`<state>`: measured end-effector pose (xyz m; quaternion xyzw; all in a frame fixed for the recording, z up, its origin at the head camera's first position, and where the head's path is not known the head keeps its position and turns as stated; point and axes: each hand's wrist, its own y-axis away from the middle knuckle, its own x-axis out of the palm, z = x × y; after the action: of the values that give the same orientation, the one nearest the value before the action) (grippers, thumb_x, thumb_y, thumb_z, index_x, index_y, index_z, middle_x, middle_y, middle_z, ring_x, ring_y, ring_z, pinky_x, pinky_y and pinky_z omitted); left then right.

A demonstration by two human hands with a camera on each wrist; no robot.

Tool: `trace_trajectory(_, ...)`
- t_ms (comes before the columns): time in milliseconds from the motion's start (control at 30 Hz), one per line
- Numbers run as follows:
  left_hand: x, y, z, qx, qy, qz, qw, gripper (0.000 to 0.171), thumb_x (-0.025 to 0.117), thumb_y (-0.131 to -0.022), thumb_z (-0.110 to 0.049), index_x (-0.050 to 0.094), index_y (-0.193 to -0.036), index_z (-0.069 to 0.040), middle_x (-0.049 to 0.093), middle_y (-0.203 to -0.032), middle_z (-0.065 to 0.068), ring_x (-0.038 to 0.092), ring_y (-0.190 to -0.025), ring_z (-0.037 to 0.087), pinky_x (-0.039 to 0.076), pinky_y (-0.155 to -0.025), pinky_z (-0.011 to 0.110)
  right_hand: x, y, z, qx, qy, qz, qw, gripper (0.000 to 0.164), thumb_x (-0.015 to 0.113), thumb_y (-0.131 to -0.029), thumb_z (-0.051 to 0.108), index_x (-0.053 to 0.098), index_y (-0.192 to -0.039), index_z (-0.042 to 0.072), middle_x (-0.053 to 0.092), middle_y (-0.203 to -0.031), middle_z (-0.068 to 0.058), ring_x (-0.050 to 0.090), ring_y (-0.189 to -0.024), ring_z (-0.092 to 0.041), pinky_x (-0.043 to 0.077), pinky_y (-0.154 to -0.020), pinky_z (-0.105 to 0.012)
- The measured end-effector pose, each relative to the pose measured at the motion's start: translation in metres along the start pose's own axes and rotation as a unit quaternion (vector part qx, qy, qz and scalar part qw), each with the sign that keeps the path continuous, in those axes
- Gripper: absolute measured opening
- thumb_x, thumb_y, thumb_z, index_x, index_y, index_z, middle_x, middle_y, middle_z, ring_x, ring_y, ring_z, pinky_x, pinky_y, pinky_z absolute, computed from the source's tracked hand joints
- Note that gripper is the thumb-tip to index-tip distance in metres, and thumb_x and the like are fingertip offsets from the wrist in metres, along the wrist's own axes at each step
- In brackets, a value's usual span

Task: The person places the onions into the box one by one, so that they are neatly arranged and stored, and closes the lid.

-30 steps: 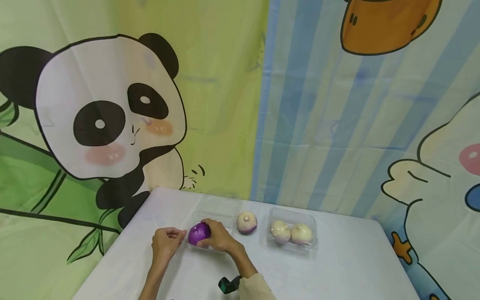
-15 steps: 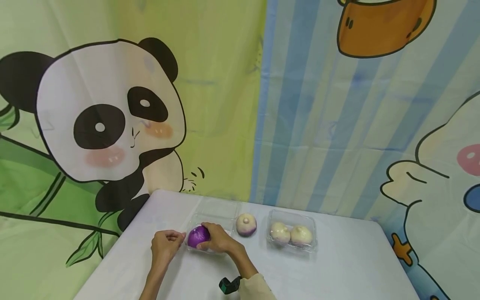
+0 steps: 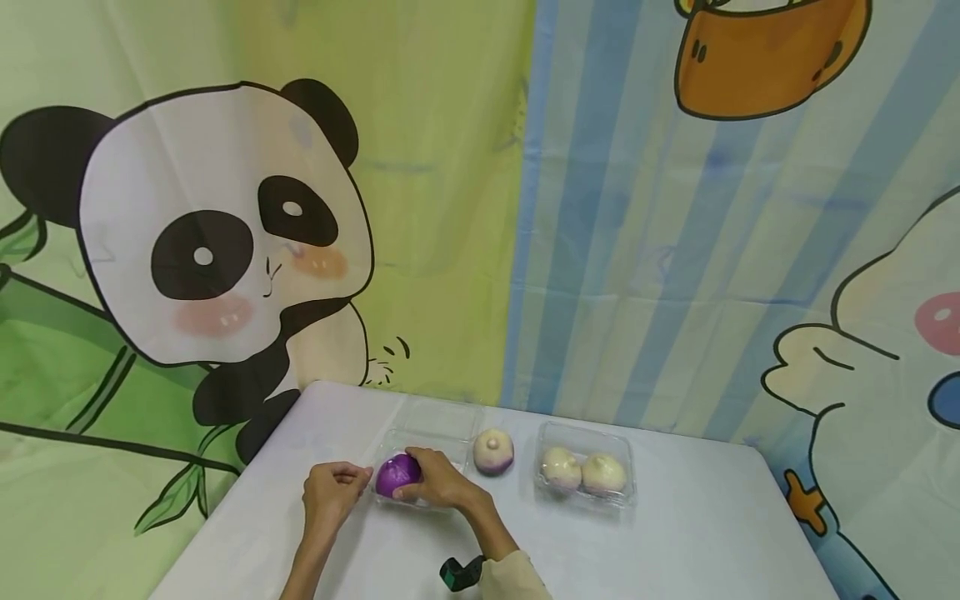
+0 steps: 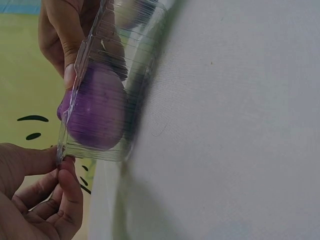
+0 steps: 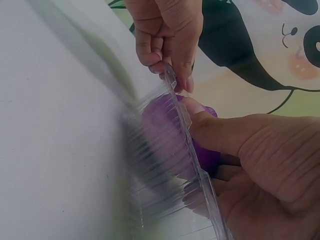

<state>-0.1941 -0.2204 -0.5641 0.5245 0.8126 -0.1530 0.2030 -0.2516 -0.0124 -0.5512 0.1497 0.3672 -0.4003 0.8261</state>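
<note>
A shiny purple onion (image 3: 397,476) sits at the left end of an open clear plastic box (image 3: 420,505). My right hand (image 3: 440,480) grips it from the right, the thumb on the near side and the fingers over the far side. With thumb and fingertips, my left hand (image 3: 332,497) pinches the box's left rim, as the left wrist view shows at the box's rim (image 4: 60,142). Through the ribbed wall, the onion (image 4: 97,112) shows low inside the box. The box's lid (image 3: 438,417) lies folded back behind it.
Right of the open box, a white and purple turnip-like vegetable (image 3: 492,452) stands on the white table (image 3: 697,533). Farther right, a second clear box (image 3: 626,467) holds two pale round vegetables (image 3: 603,473). A black device (image 3: 461,573) is at the right wrist. Printed curtains (image 3: 435,250) hang behind.
The head view has shifted slightly. Both hands, the onion and the box keep the same places relative to each other.
</note>
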Motion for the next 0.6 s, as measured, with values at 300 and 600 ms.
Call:
trace_trajectory(300,-0.003,0.000,0.000,0.004,-0.004,0.001,1.0000,0.018,0.085,-0.092,-0.016,0.081,-0.085,0.001,0.075,-0.068,0.002,0.064,-0.056,0.011,0.046,-0.049,0.024,-0.003,0.001,0.003,-0.004,0.024,-0.004,1.000,0.076,0.087,-0.095,0.029,0.054,-0.152,-0.009,0.068,-0.148,-0.023,0.065,-0.137,-0.035,0.054,-0.119,-0.038)
trace_trajectory(600,0.000,0.000,0.001,0.004,0.002,-0.003,1.0000,0.018,0.085,-0.093,-0.013,0.080,-0.086,0.003,0.075,-0.068,0.004,0.066,-0.057,0.012,0.047,-0.050,0.023,-0.013,0.010,0.006,0.034,0.015,-0.026,0.999,0.083,0.093,-0.087,0.031,0.056,-0.154,-0.002,0.064,-0.154,-0.018,0.059,-0.143,-0.039,0.050,-0.123,-0.047)
